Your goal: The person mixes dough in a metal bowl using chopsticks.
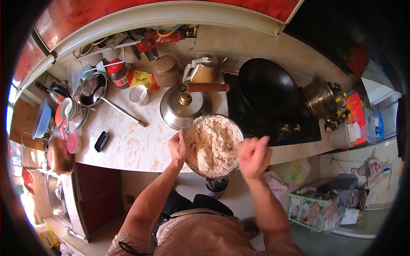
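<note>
Steadily, I am leaning over the bench [128, 147] with both hands at the steel bowl [232, 122], which is sitting right in front of me at the bench's near edge; I cannot tell whether it is resting there or being held just above. My left hand [178, 149] is gripping the bowl's left side, its fingers closing on the rim. My right hand [253, 158] is curling into a fist at the opposite side, blurring a little, and a slim pale stick [232, 153] is running from those tight fingers into the mixture. That pale, lumpy mixture [209, 141] is filling much of the bowl.

Just beyond the bowl, a lidded pot [173, 113] is standing on the bench, with a kettle [205, 73] behind it. To the right, a black wok [269, 87] is sitting on the stove [267, 135]. Over to the left, a white cup [139, 94] is standing near a steel ladle [124, 112], and a small black object [101, 141] is lying nearer me.
</note>
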Demonstrator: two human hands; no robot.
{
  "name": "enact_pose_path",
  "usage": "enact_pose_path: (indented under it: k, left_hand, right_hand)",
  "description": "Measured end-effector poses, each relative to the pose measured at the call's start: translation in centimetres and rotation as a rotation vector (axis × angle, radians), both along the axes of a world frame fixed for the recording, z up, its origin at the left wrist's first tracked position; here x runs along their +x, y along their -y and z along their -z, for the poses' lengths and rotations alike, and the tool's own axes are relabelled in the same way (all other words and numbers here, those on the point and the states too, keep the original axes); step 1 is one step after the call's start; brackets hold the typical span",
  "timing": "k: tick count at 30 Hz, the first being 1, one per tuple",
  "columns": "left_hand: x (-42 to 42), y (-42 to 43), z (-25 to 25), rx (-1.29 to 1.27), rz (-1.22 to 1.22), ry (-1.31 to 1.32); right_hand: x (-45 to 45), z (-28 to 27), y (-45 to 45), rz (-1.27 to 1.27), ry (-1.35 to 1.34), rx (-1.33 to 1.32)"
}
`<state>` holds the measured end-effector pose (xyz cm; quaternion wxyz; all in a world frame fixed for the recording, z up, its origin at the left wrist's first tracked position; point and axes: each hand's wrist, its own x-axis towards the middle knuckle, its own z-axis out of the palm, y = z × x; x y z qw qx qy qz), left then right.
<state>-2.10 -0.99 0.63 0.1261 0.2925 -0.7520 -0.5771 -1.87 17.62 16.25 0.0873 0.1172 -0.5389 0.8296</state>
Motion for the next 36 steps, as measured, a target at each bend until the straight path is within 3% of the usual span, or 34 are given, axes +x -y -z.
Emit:
enact_pose_path:
  k: [2, 5, 10, 12, 17, 19, 21, 22, 25, 29, 30, 33, 35, 36]
  left_hand:
    - [0.3, -0.1, -0.6, 0.003, 0.010, -0.001]
    - [0.1, -0.1, -0.4, 0.024, 0.008, -0.043]
    - [0.5, -0.1, -0.9, -0.043, 0.042, 0.027]
    - [0.2, -0.1, -0.5, -0.005, 0.020, -0.024]
    - [0.3, -0.6, -1.2, 0.026, 0.012, -0.047]
    - [0.0, -0.6, -1.1, 0.031, -0.013, -0.069]
    - [0.3, -0.2, -0.9, -0.033, 0.024, -0.041]
    - [0.4, -0.2, -0.9, -0.037, 0.022, -0.036]
    - [0.3, -0.5, -1.0, -0.028, 0.020, -0.056]
    - [0.4, -0.3, -1.2, -0.021, 0.037, -0.036]
    - [0.2, -0.4, -1.1, 0.001, 0.028, -0.043]
    - [0.2, -0.2, -0.7, -0.093, 0.052, -0.035]
    - [0.2, -0.3, -1.5, -0.066, 0.051, -0.033]
    - [0.3, -0.5, -1.8, -0.035, 0.054, -0.034]
  right_hand:
    - [0.8, 6.5, 0.8, 0.012, 0.026, 0.184]
    - [-0.1, 5.7, 0.8, 0.061, 0.153, 0.059]
    - [-0.6, 0.1, -0.2, -0.026, 0.065, 0.042]
    - [-1.3, 3.0, 0.5, 0.004, 0.086, 0.120]
    - [-3.6, 3.3, 1.0, 0.002, 0.198, 0.337]
    - [-4.0, 3.8, 0.9, -0.037, 0.187, 0.264]
    - [-3.6, 2.9, 1.7, -0.090, 0.272, -0.089]
    - [-3.6, 2.8, 1.8, -0.072, 0.185, 0.056]
    - [-3.4, 3.5, 2.4, 0.050, 0.215, 0.103]
    - [-2.4, 5.1, 2.3, 0.055, 0.190, 0.143]
    - [-2.5, 5.5, 1.8, -0.035, 0.234, 0.010]
    - [-2.5, 2.9, 1.8, 0.090, 0.191, 0.054]
    - [-2.5, 3.6, 1.7, 0.041, 0.189, -0.004]
    - [-2.5, 5.0, 1.8, 0.031, 0.169, 0.109]
